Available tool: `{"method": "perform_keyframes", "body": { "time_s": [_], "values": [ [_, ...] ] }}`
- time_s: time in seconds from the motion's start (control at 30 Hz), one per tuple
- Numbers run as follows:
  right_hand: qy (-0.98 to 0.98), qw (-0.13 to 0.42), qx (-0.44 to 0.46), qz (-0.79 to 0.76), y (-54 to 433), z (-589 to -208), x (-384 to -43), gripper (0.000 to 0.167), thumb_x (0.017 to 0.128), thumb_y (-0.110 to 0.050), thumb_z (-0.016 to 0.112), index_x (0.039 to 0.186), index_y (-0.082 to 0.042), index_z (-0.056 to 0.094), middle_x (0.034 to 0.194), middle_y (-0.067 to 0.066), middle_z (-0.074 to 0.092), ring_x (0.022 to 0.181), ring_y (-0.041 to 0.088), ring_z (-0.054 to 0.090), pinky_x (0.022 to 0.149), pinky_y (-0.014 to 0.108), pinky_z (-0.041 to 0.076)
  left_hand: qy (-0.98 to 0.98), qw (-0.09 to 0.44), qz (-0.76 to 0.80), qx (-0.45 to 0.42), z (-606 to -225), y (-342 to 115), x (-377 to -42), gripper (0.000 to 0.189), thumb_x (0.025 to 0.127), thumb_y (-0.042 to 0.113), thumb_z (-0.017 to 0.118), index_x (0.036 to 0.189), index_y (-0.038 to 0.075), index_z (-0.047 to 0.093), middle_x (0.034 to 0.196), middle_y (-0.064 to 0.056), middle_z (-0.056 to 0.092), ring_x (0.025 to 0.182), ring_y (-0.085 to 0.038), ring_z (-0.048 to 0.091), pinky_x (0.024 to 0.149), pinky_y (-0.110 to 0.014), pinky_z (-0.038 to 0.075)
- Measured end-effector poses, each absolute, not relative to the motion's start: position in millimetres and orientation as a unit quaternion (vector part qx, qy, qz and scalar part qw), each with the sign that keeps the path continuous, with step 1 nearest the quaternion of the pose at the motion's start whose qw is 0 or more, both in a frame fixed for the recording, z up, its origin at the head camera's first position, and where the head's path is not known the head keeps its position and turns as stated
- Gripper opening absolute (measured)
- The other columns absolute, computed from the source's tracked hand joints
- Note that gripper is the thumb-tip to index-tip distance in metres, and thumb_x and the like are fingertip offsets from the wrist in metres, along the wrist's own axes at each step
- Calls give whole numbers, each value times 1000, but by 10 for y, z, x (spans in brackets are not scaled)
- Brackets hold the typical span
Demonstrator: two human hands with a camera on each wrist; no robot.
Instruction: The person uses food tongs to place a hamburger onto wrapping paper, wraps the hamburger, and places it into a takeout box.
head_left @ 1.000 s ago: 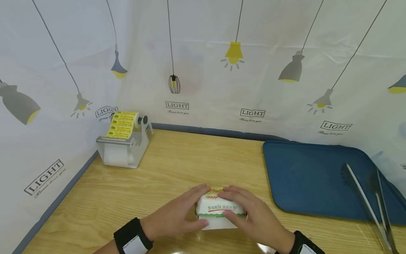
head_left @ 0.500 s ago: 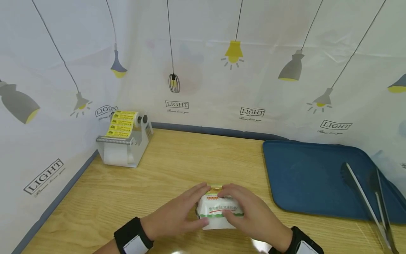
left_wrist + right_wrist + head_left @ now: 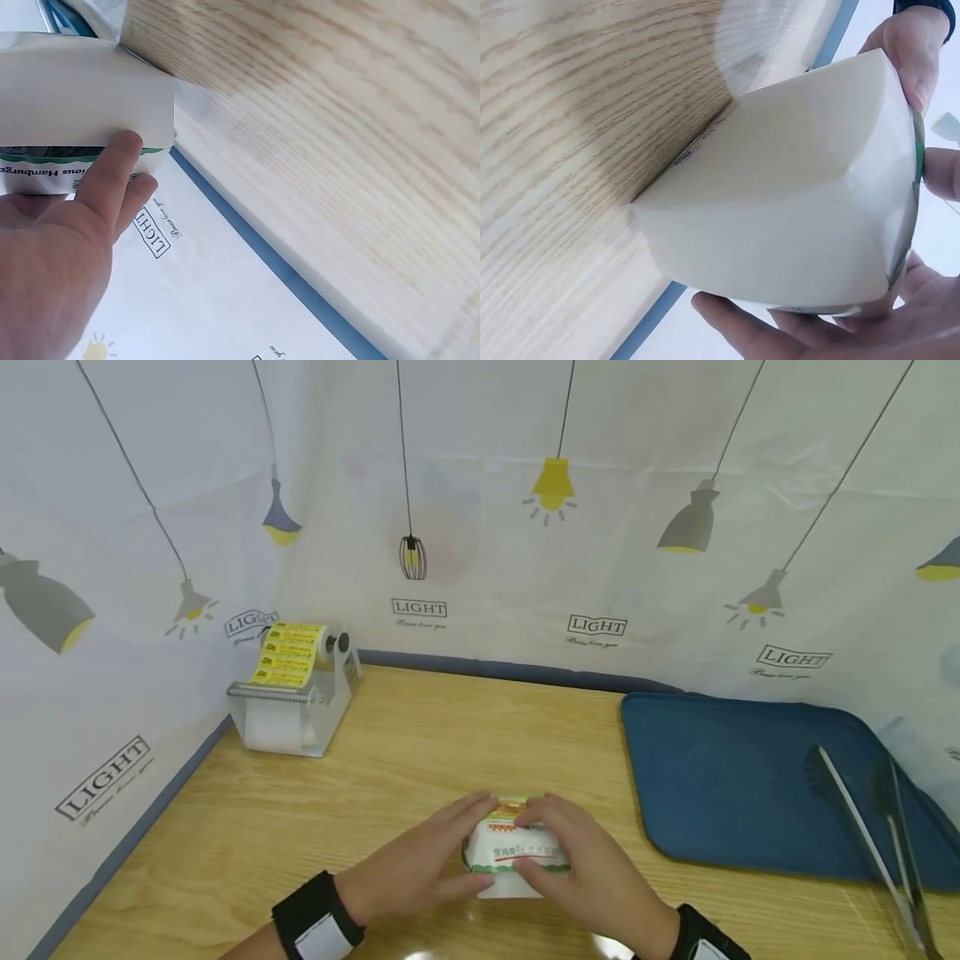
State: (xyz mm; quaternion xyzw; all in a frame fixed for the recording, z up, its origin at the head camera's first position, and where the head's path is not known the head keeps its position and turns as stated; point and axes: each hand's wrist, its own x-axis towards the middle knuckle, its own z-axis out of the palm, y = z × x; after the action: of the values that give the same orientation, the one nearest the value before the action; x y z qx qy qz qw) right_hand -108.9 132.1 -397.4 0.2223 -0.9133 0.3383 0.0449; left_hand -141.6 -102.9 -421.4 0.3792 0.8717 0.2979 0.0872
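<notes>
A small white hamburger box (image 3: 510,852) with a green band and printed lettering stands on the table in front of me, its lid down. My left hand (image 3: 420,864) holds its left side, thumb low at the front and fingers toward the back. From the right, my right hand (image 3: 600,868) grips it with the thumb across the front and fingers over the lid. In the left wrist view, fingertips press the white wall (image 3: 82,97) beside the words "ious Hamburge". Plain white card (image 3: 765,210) fills the right wrist view, fingers along its edges.
A label dispenser (image 3: 292,693) with a yellow roll stands at the back left. Toward the right lies a blue tray (image 3: 720,785), with metal tongs (image 3: 862,827) resting across its right part. A white printed curtain (image 3: 480,510) lines the back and sides.
My right hand has shifted slightly left along the box, its thumb covering more of the printed front. The left hand and the box have stayed nearly still.
</notes>
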Motion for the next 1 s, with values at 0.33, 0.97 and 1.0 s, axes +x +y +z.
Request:
{"method": "perform_keyframes", "body": {
  "time_s": [0.33, 0.97, 1.0],
  "values": [
    [-923, 66, 223, 306, 1294, -4009, -1081, 35, 78, -35, 73, 106, -33, 52, 114, -18, 52, 111, 3, 46, 90, 32, 48, 871, 82, 294, 386, -4217, -1022, -1404, 73, 89, 58, 44, 148, 23, 17, 153, -6, 23, 138, -20, 30, 107, -41, 37],
    [-909, 74, 332, 243, 1667, -4263, -898, 56, 83, -31, 67, 134, -32, 45, 147, 2, 34, 130, 27, 39, 89, 41, 51, 883, 55, 243, 399, -4394, -962, -1369, 92, 67, 47, 75, 143, 34, 25, 155, 4, 9, 138, -20, 28, 101, -32, 44],
    [-910, 82, 332, 236, 1664, -4275, -894, 56, 82, -31, 68, 134, -33, 46, 147, 2, 35, 130, 26, 40, 89, 41, 52, 883, 53, 240, 399, -4401, -956, -1367, 92, 67, 47, 75, 143, 33, 26, 155, 4, 9, 138, -20, 28, 101, -31, 44]
  ]
}}
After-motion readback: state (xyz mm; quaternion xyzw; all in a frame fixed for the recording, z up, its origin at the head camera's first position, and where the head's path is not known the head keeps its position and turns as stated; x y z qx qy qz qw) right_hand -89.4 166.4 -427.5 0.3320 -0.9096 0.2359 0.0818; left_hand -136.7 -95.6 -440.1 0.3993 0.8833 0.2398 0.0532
